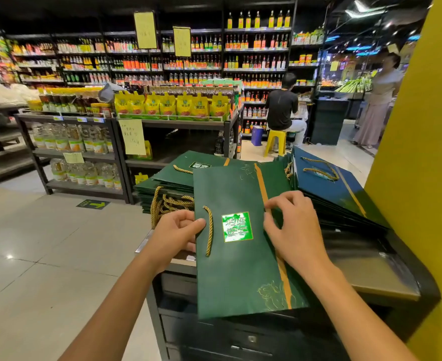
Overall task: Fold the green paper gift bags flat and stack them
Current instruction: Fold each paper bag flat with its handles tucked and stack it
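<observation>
A flat green paper gift bag (240,277) with a gold stripe, a shiny square label and a gold rope handle lies in front of me on a black counter (370,272). My left hand (174,237) grips its left edge, thumb on top beside the handle. My right hand (294,229) rests on the bag's right part, fingers curled and pinching at the gold stripe. Behind to the left is a stack of flat green bags (173,178) with rope handles hanging off. A second leaning stack (329,183) lies to the right.
A yellow pillar (417,152) stands close on the right. Shop shelves (126,131) with bottles and yellow pouches fill the background. One person sits on a yellow stool (274,143); another stands at the far right. Tiled floor lies open to the left.
</observation>
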The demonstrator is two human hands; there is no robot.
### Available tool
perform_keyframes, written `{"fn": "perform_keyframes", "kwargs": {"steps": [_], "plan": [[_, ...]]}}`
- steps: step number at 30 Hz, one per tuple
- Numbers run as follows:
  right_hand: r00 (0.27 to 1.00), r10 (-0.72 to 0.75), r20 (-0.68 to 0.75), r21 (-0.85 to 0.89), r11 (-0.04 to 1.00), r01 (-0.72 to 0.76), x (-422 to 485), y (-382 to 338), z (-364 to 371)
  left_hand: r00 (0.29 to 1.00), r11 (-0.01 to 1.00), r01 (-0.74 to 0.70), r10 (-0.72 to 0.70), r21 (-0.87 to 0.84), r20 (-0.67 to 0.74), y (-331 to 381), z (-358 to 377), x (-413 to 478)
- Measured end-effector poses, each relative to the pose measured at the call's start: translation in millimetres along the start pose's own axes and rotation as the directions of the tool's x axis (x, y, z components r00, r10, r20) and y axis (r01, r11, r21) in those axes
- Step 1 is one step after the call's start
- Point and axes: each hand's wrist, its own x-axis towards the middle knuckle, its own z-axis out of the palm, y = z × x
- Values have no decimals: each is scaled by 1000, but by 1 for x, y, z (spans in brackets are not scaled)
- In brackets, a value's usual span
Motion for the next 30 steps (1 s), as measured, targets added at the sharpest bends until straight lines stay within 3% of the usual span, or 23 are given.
{"fn": "perform_keyframes", "kwargs": {"steps": [5, 10, 14, 20, 24, 26, 30], "plan": [[981, -119, 153, 157, 983, 95, 6, -49, 35, 1000, 1000, -17, 17, 15, -16, -6, -3, 1], [984, -84, 160, 75, 995, 73, 18, -70, 51, 999, 999, -49, 49, 6, 12, -7, -4, 1], [986, -121, 112, 19, 993, 119, 16, -70, 55, 998, 998, -65, 65, 3, 10, -8, -3, 2], [973, -221, -67, -124, 970, 211, 13, -73, 71, 994, 994, -106, 106, -4, -4, -11, -4, 1], [964, -261, -58, -158, 955, 250, 12, -76, 76, 994, 994, -111, 111, 3, -2, -10, -4, -1], [974, -225, -27, -71, 972, 223, 12, -75, 73, 994, 994, -112, 112, 1, -2, -10, -4, -2], [991, -131, 42, 304, 946, 112, 11, -68, 55, 996, 995, -87, 86, -44, -18, -8, -6, -1]]}}
